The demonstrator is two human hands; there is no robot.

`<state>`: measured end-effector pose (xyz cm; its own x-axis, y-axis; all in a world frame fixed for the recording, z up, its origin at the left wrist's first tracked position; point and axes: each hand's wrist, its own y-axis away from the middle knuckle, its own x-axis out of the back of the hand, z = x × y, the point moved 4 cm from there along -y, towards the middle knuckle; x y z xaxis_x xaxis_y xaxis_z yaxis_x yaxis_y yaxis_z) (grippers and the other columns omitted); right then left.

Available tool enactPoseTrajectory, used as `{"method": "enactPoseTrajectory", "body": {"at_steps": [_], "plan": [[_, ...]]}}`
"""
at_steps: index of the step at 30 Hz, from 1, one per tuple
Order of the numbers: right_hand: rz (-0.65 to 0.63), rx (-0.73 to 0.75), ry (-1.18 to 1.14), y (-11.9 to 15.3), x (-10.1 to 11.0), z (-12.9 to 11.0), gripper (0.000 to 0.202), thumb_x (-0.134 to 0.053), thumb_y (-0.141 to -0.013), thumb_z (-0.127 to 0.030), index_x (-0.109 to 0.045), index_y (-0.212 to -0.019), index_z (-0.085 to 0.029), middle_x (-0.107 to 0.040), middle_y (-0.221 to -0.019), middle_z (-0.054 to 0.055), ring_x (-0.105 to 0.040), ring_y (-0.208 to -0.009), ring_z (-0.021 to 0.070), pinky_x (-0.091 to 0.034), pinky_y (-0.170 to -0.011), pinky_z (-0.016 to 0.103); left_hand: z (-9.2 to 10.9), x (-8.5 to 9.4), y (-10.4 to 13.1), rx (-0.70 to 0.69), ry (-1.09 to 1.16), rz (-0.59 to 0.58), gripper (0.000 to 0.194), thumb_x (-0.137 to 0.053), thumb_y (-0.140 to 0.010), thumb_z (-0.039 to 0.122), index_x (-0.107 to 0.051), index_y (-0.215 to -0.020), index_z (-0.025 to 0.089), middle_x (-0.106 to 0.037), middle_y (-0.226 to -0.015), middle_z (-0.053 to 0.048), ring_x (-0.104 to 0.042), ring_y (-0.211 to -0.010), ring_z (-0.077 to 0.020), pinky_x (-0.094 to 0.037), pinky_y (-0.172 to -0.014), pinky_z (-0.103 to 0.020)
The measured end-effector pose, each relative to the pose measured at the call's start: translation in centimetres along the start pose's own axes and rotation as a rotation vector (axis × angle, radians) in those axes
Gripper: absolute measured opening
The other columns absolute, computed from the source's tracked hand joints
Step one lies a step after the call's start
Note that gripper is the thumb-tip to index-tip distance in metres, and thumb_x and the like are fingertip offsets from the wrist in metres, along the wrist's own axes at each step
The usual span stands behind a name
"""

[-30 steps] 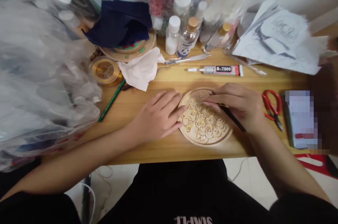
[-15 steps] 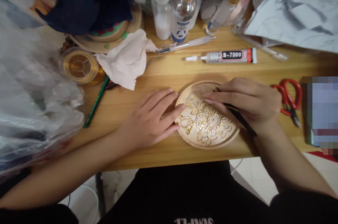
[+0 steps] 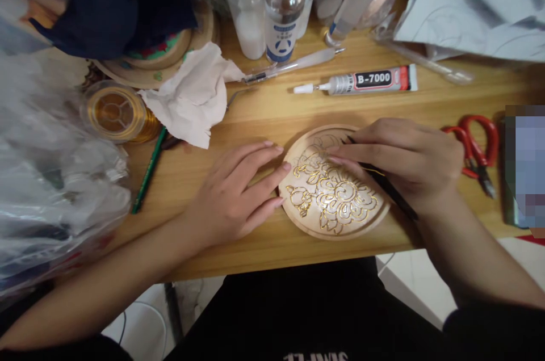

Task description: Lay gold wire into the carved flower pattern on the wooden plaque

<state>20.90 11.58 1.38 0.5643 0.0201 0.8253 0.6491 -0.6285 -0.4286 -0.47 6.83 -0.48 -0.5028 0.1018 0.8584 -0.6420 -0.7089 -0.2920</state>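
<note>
A round wooden disc (image 3: pixel 333 197) with a gold-outlined flower pattern lies near the front edge of the wooden table (image 3: pixel 272 122). My left hand (image 3: pixel 232 193) lies flat on the table, its fingertips touching the disc's left rim. My right hand (image 3: pixel 402 159) rests over the disc's upper right part and grips a thin black tool (image 3: pixel 389 189), whose tip lies under the fingers on the pattern.
A B-7000 glue tube (image 3: pixel 361 82) and a clear pen (image 3: pixel 293 64) lie behind the disc, with bottles (image 3: pixel 283 6) further back. Red scissors (image 3: pixel 474 148) lie at right. A crumpled tissue (image 3: pixel 189 97), gold wire spool (image 3: pixel 114 113), green pencil (image 3: pixel 148 171) and plastic bags (image 3: pixel 51 179) sit at left.
The view has drawn closer and tipped down toward the table. Both hands keep their places on the disc; the right hand's fingers shifted only slightly.
</note>
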Motion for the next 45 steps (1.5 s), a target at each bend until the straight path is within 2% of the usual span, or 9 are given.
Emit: {"method": "enactPoseTrajectory", "body": {"at_steps": [4,8,14,21,29,45], "plan": [[-0.008,0.003,0.006,0.00,-0.09,0.09,0.012,-0.069,-0.084,-0.019,-0.067,-0.094,-0.024,-0.069,-0.085,0.002,-0.067,-0.077,0.0150,-0.053,-0.065,0.028,0.08,0.06,0.16,-0.016,-0.022,0.023,0.031,-0.058,-0.091,0.025,-0.056,-0.119,0.014,-0.059,-0.124,-0.017,-0.053,-0.123,-0.0312,-0.051,-0.098,-0.049],[0.031,0.048,-0.025,0.04,0.00,0.16,0.012,-0.070,-0.083,-0.018,-0.068,-0.094,-0.020,-0.068,-0.085,0.003,-0.066,-0.075,0.0144,-0.051,-0.063,0.027,0.08,0.02,0.16,-0.034,-0.024,0.032,0.034,-0.061,-0.090,0.025,-0.057,-0.119,0.010,-0.059,-0.123,-0.019,-0.054,-0.121,-0.0333,-0.051,-0.097,-0.050],[0.018,0.050,-0.041,0.18,0.09,0.35,0.011,-0.068,-0.084,-0.018,-0.069,-0.095,-0.021,-0.068,-0.087,0.002,-0.065,-0.076,0.0136,-0.051,-0.065,0.026,0.11,-0.11,0.01,-0.037,-0.044,0.004,0.033,-0.059,-0.091,0.026,-0.058,-0.120,0.011,-0.058,-0.124,-0.020,-0.054,-0.121,-0.0343,-0.051,-0.097,-0.051],[0.026,0.075,-0.035,-0.09,0.16,0.03,0.012,-0.071,-0.080,-0.015,-0.070,-0.093,-0.015,-0.068,-0.084,0.005,-0.064,-0.074,0.0140,-0.050,-0.063,0.027,0.09,-0.32,0.04,-0.037,-0.068,-0.030,0.033,-0.059,-0.092,0.030,-0.057,-0.120,0.013,-0.055,-0.128,-0.019,-0.052,-0.124,-0.0338,-0.050,-0.098,-0.050],[0.014,0.062,-0.018,-0.08,0.15,0.17,0.010,-0.069,-0.083,-0.019,-0.069,-0.093,-0.019,-0.068,-0.084,0.003,-0.065,-0.074,0.0135,-0.051,-0.064,0.026,0.10,-0.36,0.01,-0.030,-0.078,-0.023,0.031,-0.058,-0.092,0.029,-0.057,-0.120,0.015,-0.054,-0.128,-0.017,-0.052,-0.124,-0.0322,-0.050,-0.098,-0.049],[0.024,0.076,-0.014,-0.09,0.10,0.10,0.011,-0.068,-0.084,-0.018,-0.069,-0.095,-0.015,-0.069,-0.085,0.006,-0.065,-0.076,0.0142,-0.052,-0.064,0.027,0.16,-0.34,0.13,-0.051,-0.072,-0.027,0.033,-0.058,-0.092,0.029,-0.056,-0.122,0.015,-0.054,-0.128,-0.017,-0.051,-0.124,-0.0324,-0.051,-0.097,-0.050]]}}
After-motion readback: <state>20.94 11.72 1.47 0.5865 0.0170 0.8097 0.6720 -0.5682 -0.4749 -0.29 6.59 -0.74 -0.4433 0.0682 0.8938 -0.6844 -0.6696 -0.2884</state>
